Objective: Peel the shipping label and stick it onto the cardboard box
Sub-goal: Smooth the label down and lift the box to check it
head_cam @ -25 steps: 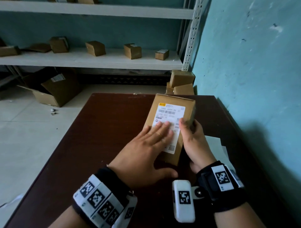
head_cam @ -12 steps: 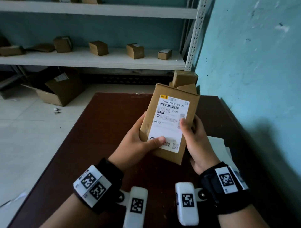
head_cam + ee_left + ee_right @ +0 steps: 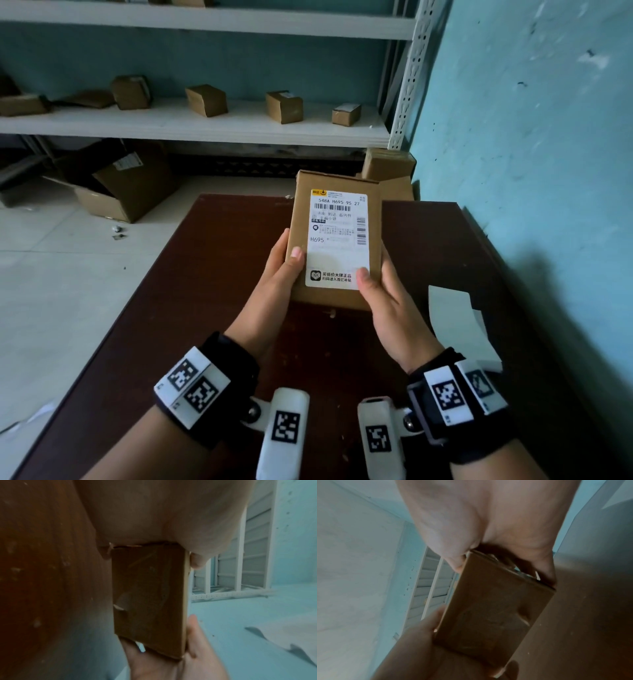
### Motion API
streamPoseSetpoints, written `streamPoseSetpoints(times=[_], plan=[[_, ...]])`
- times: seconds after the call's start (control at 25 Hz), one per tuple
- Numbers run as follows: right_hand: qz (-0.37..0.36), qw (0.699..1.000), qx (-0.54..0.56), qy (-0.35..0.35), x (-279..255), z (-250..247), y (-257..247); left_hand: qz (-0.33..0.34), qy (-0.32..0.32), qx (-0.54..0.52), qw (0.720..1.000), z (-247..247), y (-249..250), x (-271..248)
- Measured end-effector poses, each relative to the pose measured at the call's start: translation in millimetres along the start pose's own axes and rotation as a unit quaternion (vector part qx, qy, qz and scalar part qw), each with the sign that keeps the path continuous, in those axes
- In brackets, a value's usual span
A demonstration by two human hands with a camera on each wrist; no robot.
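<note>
I hold a small brown cardboard box (image 3: pixel 301 212) upright above the dark table, its front face toward me. A white shipping label (image 3: pixel 337 240) with barcodes lies flat on that face. My left hand (image 3: pixel 279 274) grips the box's left edge, thumb on the front beside the label. My right hand (image 3: pixel 380 294) grips the right edge, thumb on the label's lower right corner. The left wrist view shows the box's plain back (image 3: pixel 149 599) and the right wrist view shows its underside (image 3: pixel 491 615), with fingers of both hands curled behind it.
The dark brown table (image 3: pixel 205 308) spreads below my hands. White backing sheets (image 3: pixel 459 325) lie on it at the right, near the teal wall (image 3: pixel 531 171). Cardboard boxes (image 3: pixel 387 164) stand beyond the far edge. A white shelf (image 3: pixel 171 120) carries several small boxes.
The box has been lifted off the table and turned upright to face me. My left hand went from pressing flat on the label to gripping the box's left edge.
</note>
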State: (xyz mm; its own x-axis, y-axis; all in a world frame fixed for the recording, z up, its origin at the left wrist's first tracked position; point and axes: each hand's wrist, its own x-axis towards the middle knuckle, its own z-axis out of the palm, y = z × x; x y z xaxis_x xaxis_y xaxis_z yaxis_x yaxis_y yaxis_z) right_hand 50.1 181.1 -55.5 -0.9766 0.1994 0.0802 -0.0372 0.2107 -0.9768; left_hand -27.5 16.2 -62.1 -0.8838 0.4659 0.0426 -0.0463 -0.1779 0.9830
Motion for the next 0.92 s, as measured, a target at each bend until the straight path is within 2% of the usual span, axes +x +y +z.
streamPoseSetpoints(times=[0.16,0.24,0.4,0.6,0.76,0.92], plan=[[-0.037,0.991,-0.049,0.119,-2.0,15.4,-4.2,0.044,0.039,0.052,0.997,9.1,-12.3,-3.3],[-0.046,0.984,-0.076,0.154,-3.7,17.5,-4.5,0.048,0.047,0.079,0.995,10.2,-17.5,-4.1],[-0.073,0.981,-0.087,0.156,-3.9,13.4,-4.9,0.057,0.052,0.104,0.992,7.6,-18.2,-4.8],[-0.068,0.983,-0.074,0.156,-0.6,5.5,1.0,0.063,0.058,0.059,0.995,9.0,-12.2,-4.4],[-0.076,0.983,-0.061,0.157,-2.7,17.1,0.2,0.084,0.089,0.118,0.985,16.7,-19.7,-5.8],[-0.084,0.982,-0.050,0.162,0.4,9.3,-0.2,0.083,0.081,0.127,0.985,15.1,-25.7,-5.9]])
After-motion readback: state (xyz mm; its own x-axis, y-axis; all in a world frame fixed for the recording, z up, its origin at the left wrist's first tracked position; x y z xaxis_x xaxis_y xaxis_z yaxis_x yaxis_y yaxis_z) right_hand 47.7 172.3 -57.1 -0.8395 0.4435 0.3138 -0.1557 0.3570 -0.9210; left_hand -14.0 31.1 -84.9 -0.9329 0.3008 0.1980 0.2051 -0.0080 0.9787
